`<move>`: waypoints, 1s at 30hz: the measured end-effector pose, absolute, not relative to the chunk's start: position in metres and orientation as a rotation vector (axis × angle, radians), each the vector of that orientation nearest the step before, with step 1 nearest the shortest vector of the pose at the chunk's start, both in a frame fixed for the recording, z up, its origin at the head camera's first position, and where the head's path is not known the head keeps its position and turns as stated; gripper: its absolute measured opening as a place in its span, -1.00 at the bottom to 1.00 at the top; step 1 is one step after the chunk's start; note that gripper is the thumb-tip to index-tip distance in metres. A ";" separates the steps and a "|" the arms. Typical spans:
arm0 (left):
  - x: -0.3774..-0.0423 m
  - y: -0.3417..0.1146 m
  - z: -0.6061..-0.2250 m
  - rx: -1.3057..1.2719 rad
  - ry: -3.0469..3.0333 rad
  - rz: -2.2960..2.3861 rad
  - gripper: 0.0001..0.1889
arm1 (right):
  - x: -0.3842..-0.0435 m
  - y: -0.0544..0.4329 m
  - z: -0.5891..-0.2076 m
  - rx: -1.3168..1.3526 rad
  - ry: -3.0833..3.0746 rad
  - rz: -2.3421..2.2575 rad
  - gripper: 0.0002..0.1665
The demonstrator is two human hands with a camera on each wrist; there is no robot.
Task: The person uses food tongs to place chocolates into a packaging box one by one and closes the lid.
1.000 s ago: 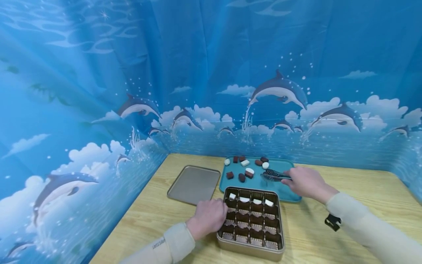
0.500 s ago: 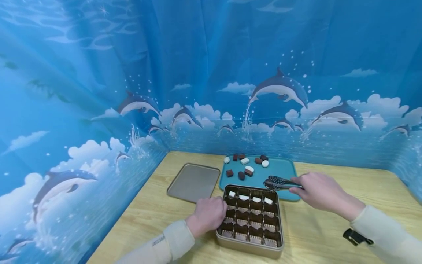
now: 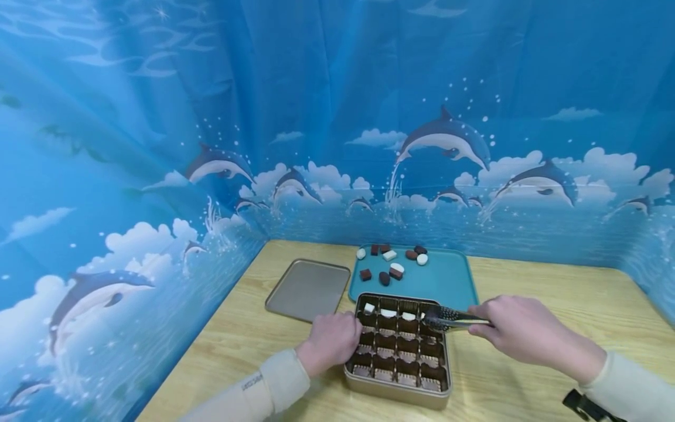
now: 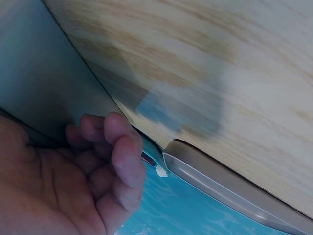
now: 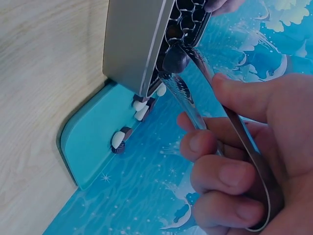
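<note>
My right hand (image 3: 522,328) grips metal tongs (image 3: 459,318) with perforated tips, thumb on one arm and fingers round the other. Between the tips, in the right wrist view, is a dark rounded chocolate (image 5: 175,59). The tongs' tips are over the back right compartment of a bronze tin box (image 3: 398,394) with a divided brown insert. White-topped pieces (image 3: 388,313) sit in its back row; the tips partly cover the rightmost. My left hand (image 3: 331,343) holds the box's left rim with curled fingers; its fingers (image 4: 128,161) show beside the box wall in the left wrist view.
Behind the box lies a teal tray (image 3: 448,275) bearing several brown and white chocolates (image 3: 396,271). A flat bronze lid (image 3: 308,288) is on the wooden table (image 3: 548,281), left of the tray. A blue dolphin-print curtain (image 3: 337,117) encloses the table's back and left.
My right hand has brought the tongs from the tray toward me, over the box's back right corner. My left hand has stayed at the box's left rim.
</note>
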State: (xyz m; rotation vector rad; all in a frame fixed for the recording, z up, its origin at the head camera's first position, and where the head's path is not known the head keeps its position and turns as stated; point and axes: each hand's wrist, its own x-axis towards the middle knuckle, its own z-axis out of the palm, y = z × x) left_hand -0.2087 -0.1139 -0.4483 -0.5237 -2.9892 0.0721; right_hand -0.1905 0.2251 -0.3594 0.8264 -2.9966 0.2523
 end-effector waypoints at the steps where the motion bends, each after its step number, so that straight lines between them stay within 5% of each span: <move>1: -0.209 -0.114 -0.448 -0.524 -2.985 0.074 -0.56 | -0.190 0.225 -0.360 0.832 -3.001 0.260 -0.48; 30: -0.207 -0.113 -0.444 -0.493 -3.045 0.090 -0.56 | -0.206 0.212 -0.361 0.766 -2.969 0.345 -0.46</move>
